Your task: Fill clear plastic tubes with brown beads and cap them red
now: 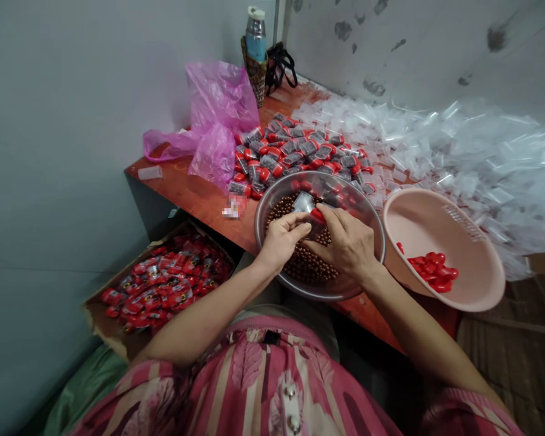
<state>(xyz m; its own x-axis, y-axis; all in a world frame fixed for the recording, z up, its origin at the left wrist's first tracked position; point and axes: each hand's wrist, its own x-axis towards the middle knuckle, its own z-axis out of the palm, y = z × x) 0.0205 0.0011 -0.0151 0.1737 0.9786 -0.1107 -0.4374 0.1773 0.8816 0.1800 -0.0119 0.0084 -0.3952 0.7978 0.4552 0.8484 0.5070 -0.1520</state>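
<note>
Over a metal bowl (379, 242) of small brown beads (306, 263), both my hands meet around a small clear container with a red cap (317, 215). My left hand (281, 239) pinches the container from the left, thumb and fingers together. From the right, my right hand (350, 241) has its fingers at the red cap and its thumb low beside the container. Part of the container is hidden by my fingers. Another clear empty container (303, 203) rests on the beads just behind my hands. Several red-capped containers show through the back of the bowl.
Filled red-capped containers (295, 148) are heaped behind the bowl, clear empty ones (458, 151) at the right. A pink basin (490, 266) holds red caps (436, 272). Left are a pink bag (222, 103), a bottle (255, 36) and a carton (93, 315) of red packets (163, 278).
</note>
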